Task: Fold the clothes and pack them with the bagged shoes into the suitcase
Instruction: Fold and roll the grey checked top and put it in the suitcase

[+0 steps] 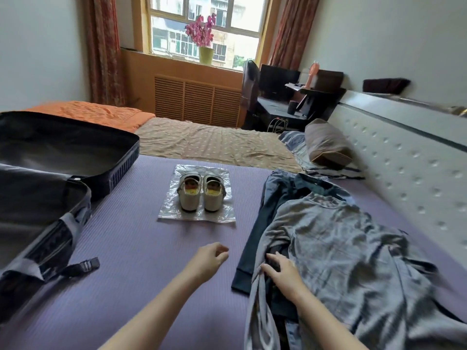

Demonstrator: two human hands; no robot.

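Resting flat on the grey shirt (336, 238) topping the unfolded clothes (285, 193) at the right of the bed (141, 251), the right hand (283, 274) looks set to start folding, the left hand (211, 258) hovering loosely curled and empty, while the shoes (199, 195) stand unbagged on their flat bag (197, 215) between the clothes and the open suitcase (50, 173).

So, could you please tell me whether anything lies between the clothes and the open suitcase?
Only the pair of shoes on the clear plastic bag, mid-mat between the clothes pile and the suitcase. Nearer the person, only the left hand is over the purple mat between them.
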